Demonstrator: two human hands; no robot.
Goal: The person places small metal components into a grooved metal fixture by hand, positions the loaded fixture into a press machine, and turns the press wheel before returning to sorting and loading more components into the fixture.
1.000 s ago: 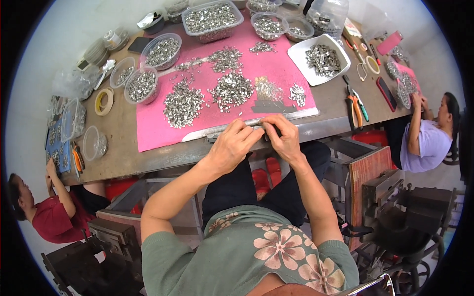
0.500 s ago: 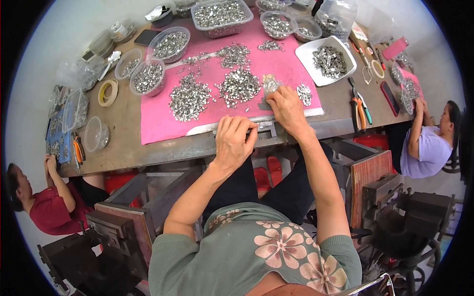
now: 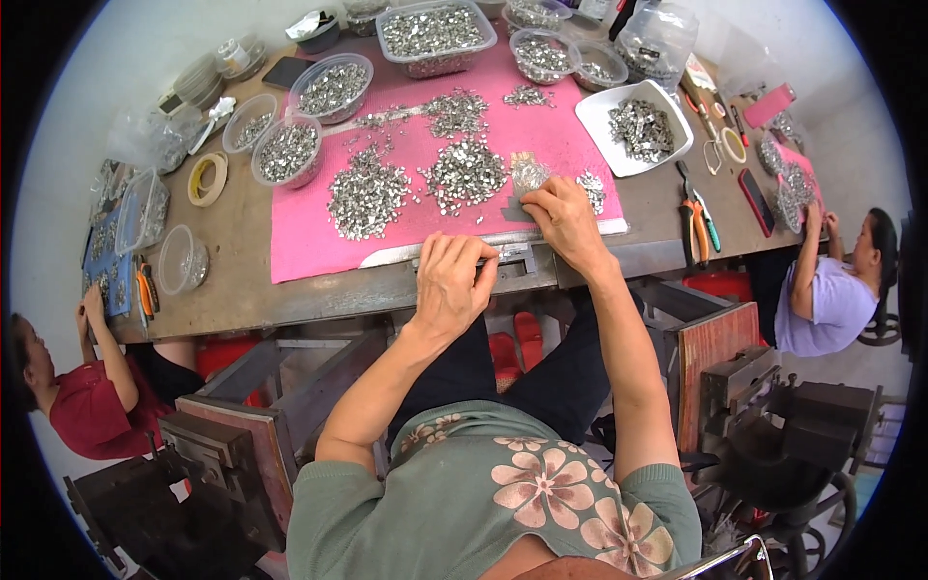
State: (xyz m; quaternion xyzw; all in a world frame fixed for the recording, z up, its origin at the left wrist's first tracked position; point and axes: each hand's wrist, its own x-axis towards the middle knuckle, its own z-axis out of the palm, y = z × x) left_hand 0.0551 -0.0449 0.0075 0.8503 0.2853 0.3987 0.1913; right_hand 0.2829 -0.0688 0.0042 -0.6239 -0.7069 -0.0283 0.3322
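Fingers point(image 3: 530, 196) of the right hand point(image 3: 561, 217) curl down onto a small heap point(image 3: 530, 174) of shiny metal bits, tips pinched together at its near edge; whether a piece sits between them is too small to tell. Left hand point(image 3: 454, 280) lies at the table's near edge, fingers bent over a grey metal strip point(image 3: 454, 253) that runs along the front of the pink mat point(image 3: 309, 232); its grip is partly hidden, so how tightly it closes cannot be told.

From the right hand, a bigger pile point(image 3: 467, 176) lies at ten o'clock and another pile point(image 3: 367, 193) further at nine. At one o'clock stands a white tray point(image 3: 594, 111) of metal parts. At three o'clock, pliers point(image 3: 698, 227) with orange and green handles lie on the bare table point(image 3: 242, 290).

From the left hand at eleven o'clock, round clear bowls point(image 3: 287, 153) hold more parts, with a tape roll point(image 3: 207, 179) beside them. At twelve, at the far edge, sits a clear tub point(image 3: 435, 34).

A person in red point(image 3: 87, 396) sits at the left end, a person in lilac point(image 3: 831, 300) at the right.
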